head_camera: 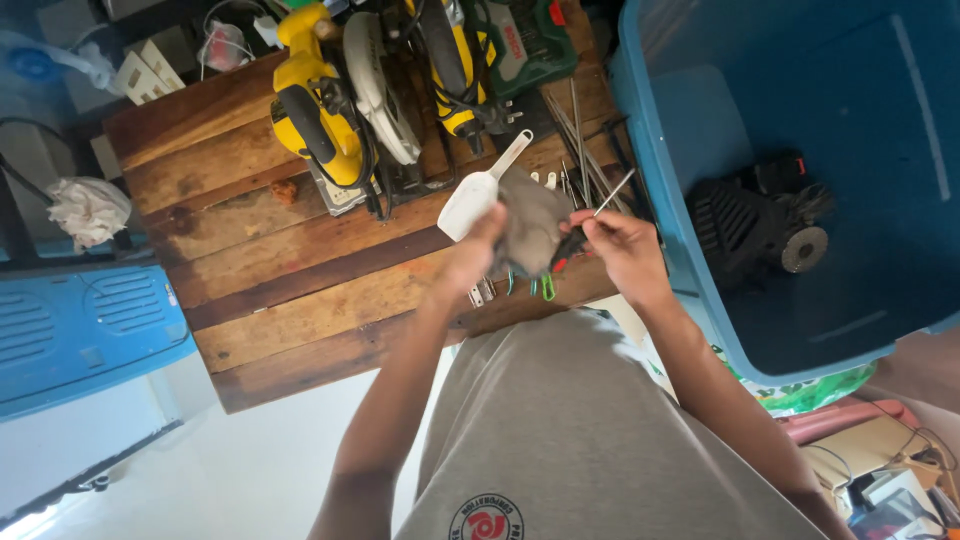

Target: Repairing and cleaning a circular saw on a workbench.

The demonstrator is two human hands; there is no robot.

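up close, left hand (pixel 478 245) fingers clutching crumpled grey cloth (pixel 530 225), right hand (pixel 622 245) fingers pinching thin metal-shafted screwdriver (pixel 600 212)

Grey T-shirt (pixel 590 430), round red chest emblem, bare forearms.

Over a wooden worktop (pixel 300 290), the left hand (pixel 478 250) grips a grey cloth (pixel 530 225) against a thin screwdriver (pixel 590 220) pinched in the right hand (pixel 620 250), with a white scoop (pixel 478 195) just beside them, a yellow circular saw (pixel 325 105) behind and a blue bin (pixel 700 280) to the right.
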